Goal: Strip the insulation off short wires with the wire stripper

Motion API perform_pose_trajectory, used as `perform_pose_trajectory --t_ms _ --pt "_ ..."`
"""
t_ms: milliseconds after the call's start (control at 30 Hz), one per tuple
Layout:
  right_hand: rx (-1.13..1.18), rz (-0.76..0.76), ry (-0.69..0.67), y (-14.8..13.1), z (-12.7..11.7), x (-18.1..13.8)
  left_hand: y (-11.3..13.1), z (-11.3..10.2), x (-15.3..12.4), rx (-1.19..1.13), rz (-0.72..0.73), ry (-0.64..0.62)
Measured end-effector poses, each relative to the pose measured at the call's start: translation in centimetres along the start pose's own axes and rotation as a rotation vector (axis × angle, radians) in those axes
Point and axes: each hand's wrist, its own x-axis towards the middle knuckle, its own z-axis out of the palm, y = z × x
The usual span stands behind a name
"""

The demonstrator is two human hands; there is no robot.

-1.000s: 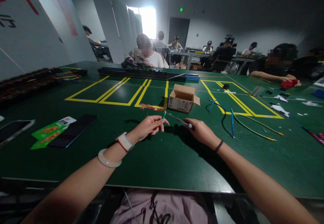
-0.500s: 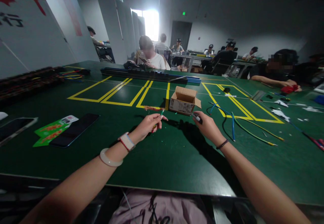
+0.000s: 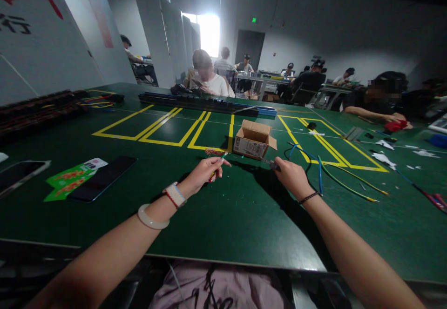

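My left hand [image 3: 206,169] is closed in a pinch on a thin wire with a bit of green insulation [image 3: 223,155]. A frayed bundle of bare copper strands [image 3: 215,152] shows just beyond the fingers. Over to the right, my right hand [image 3: 291,175] is closed around a small tool with a grey metal tip [image 3: 269,162]. The tip points left; its handle is hidden in my fingers, and its kind is unclear. Between and beyond the hands stands an open cardboard box [image 3: 248,148]. Tiny scraps lie on the green tabletop [image 3: 230,225] below.
Two phones, one a dark phone [image 3: 104,178], and a green packet [image 3: 66,181] lie at left. Blue, green and yellow cables [image 3: 349,187] lie at right. Dark strips [image 3: 206,102] run along the back. A person [image 3: 384,92] leans on the table at right; another sits opposite.
My right hand has shifted slightly right and turned the tool, so its dark part no longer shows and its metal tip does. The copper strands have moved a little; my left hand is nearly still.
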Motion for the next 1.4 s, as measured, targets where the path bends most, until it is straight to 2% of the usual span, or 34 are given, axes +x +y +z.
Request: perform_pose_trajectory --t_ms 300,567,700,867,1033,1267,1400 --pt "0.140 0.030 0.038 0.9 1.8 0.4 -0.1 -0.1 0.0 -0.019 0.011 -0.009" --pt "0.208 -0.006 -0.023 1.3 2.4 0.5 -0.3 -0.1 0.2 -0.031 0.025 0.001" --pt "0.458 0.032 0.016 2.0 2.6 0.8 -0.6 -0.4 0.2 -0.071 0.012 0.002" --pt "0.960 0.142 0.112 2.1 3.1 1.1 -1.3 -0.8 0.6 -0.195 0.011 -0.017" --pt "1.520 0.175 0.049 0.8 2.5 1.0 -1.7 -0.9 0.8 -0.362 -0.017 -0.082" --pt "1.633 0.149 -0.020 0.0 0.7 0.7 -1.8 -0.9 0.9 -0.564 -0.077 -0.196" --pt "1.583 0.172 -0.019 0.0 0.8 0.6 -1.6 -0.9 0.9 -0.631 -0.093 -0.204"
